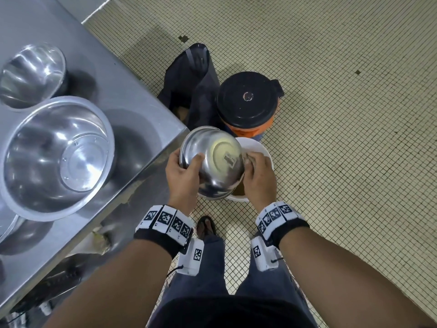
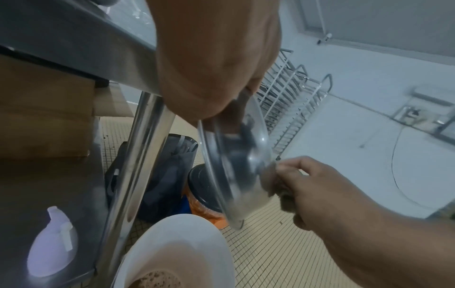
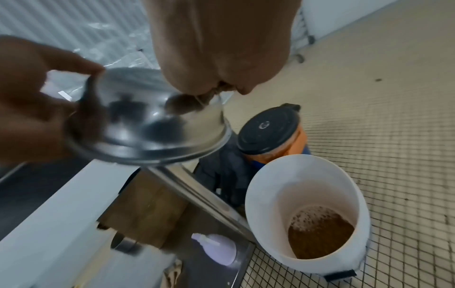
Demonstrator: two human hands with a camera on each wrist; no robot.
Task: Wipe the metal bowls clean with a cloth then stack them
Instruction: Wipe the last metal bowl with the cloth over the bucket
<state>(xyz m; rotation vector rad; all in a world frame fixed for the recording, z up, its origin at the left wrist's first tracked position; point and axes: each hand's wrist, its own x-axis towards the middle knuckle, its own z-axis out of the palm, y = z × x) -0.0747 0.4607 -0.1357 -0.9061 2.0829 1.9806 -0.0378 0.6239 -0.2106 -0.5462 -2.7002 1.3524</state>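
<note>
Both hands are busy here: the left hand (image 1: 181,171) grips the rim of a metal bowl (image 1: 212,162) held bottom-up over a white bucket (image 1: 260,147), and the right hand (image 1: 256,171) pinches a cloth (image 2: 278,185) against its side. Two more bowls (image 1: 56,152) sit on the desk (image 1: 132,95) further left.

White bucket (image 1: 264,150) of brown liquid, black-lidded orange container (image 1: 247,100) – dark bag (image 1: 196,91) beside it

The cloth (image 2: 279,186) is mostly hidden inside the right hand (image 2: 312,187). A third bowl (image 1: 6,227) is cut off at the table's (image 1: 142,110) left edge.
</note>
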